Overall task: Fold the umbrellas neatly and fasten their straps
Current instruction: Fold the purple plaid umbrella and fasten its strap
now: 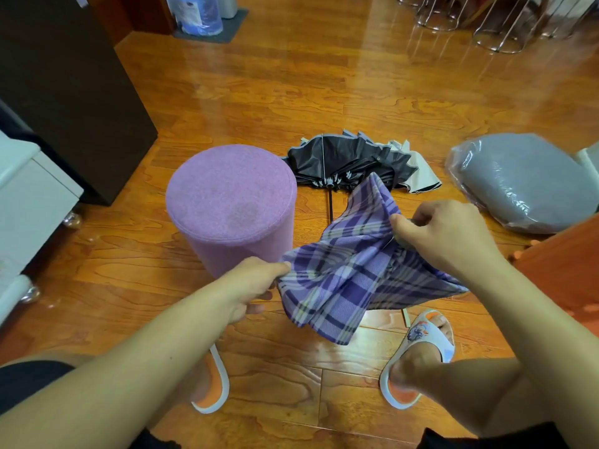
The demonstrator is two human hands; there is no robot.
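The purple plaid umbrella (353, 273) hangs in the air between the two hands, low in the middle of the view, above the wooden floor (291, 92). Its cloth is loose and rumpled, with folds falling down toward the feet and one flap rising up toward the far side. The left hand (252, 283) pinches the left edge of the cloth, fingers curled round it. The right hand (444, 234) grips the cloth higher up on the right side, thumb and fingers closed on a gathered fold. No strap can be made out on it.

Just beyond it, a black umbrella (350, 160) lies on the floor, half collapsed, its dark underside and ribs showing and a pale outer side visible at its right edge. Its thin shaft runs toward the person and passes behind the plaid cloth.

To the left, close to the left hand, stands a round pink stool (230, 202) with a fuzzy top. On the right lies a grey cushion (518, 183) wrapped in clear plastic. A dark cabinet (64, 92) stands at the left, with a white piece of furniture (29, 196) in front of it. Below the umbrella, the person's feet wear white and orange slippers (418, 354).
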